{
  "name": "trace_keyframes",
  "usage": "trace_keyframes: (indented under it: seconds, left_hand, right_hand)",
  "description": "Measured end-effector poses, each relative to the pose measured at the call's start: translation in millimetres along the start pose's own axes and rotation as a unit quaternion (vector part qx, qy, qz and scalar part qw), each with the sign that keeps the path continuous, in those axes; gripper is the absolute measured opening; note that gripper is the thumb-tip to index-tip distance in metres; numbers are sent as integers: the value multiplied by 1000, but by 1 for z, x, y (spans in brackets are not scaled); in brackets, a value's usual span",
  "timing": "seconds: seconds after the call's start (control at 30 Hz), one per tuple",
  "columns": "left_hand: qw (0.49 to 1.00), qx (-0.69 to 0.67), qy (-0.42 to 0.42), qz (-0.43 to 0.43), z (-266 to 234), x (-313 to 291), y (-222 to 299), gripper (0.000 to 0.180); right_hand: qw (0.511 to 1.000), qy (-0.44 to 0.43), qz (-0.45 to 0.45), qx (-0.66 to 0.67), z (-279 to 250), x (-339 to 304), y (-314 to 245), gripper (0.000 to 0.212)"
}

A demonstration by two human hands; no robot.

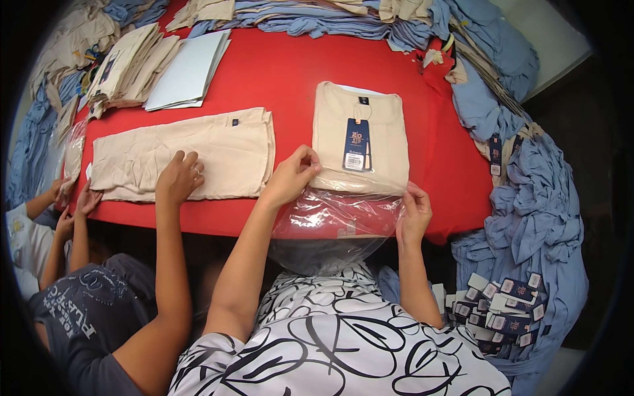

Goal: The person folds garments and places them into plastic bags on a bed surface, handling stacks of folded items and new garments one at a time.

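Note:
A folded beige garment (386, 132) lies on the red table in front of me, with a navy hang tag (355, 144) on a string at its middle. White card shows behind its far edge. A clear plastic bag (333, 228) meets the garment's near edge, and its loose end hangs over the table edge toward me; how much of the garment is inside is hard to tell. With fingers pinched, my left hand (290, 175) holds the bag at the garment's near left corner. My right hand (415, 211) grips the bag at the near right corner.
To my left, a co-worker's hand (178, 177) rests on another folded beige garment (132, 155). White card sheets (188, 69) lie beside stacked beige garments (129, 69). Blue garments (528, 191) heap along the right, with loose tags (505, 307) on them. The red table (277, 72) spreads between.

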State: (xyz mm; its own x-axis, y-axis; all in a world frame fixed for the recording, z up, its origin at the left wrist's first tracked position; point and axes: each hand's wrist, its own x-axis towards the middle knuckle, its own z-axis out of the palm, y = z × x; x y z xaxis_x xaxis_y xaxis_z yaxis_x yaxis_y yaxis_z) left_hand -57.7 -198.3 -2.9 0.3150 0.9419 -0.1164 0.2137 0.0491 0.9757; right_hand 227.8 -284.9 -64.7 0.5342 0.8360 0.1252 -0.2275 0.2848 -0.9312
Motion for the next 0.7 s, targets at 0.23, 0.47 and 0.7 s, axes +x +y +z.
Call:
trace_keyframes:
  seconds: [0.23, 0.47, 0.7]
  left_hand:
    - [998, -58, 10, -2, 4, 7, -21, 13]
    - [993, -35, 53, 99, 6, 9, -31, 8]
    - [972, 113, 72, 191, 3, 10, -11, 9]
  right_hand:
    - [992, 1, 71, 103, -14, 20, 5, 10]
    - [985, -24, 117, 127, 8, 54, 1, 11]
    - [983, -166, 38, -74, 7, 101, -6, 7]
